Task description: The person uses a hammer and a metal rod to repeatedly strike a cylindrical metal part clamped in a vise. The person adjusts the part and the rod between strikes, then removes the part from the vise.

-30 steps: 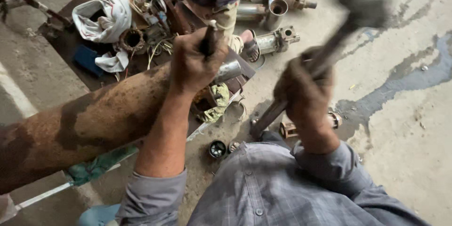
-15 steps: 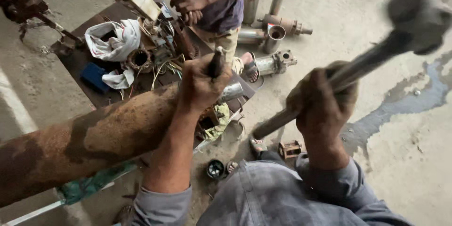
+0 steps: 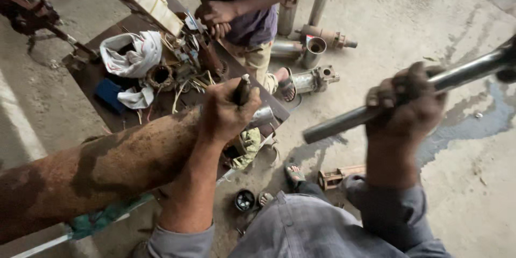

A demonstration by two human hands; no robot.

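Overhead, right hand gripped a raised metal hammer handle. Left hand closed round a dark chisel, set at the end of the rusty cylinder lying across the table. Blow not yet landed; cylinder's end looked unopened.

Soft, dim daylight is spread evenly, faint shadows are cast on the concrete floor beyond the right hand (slightly motion-blurred), a pale glare streak is seen far left of the left hand, and edges are bent by wide-angle distortion.
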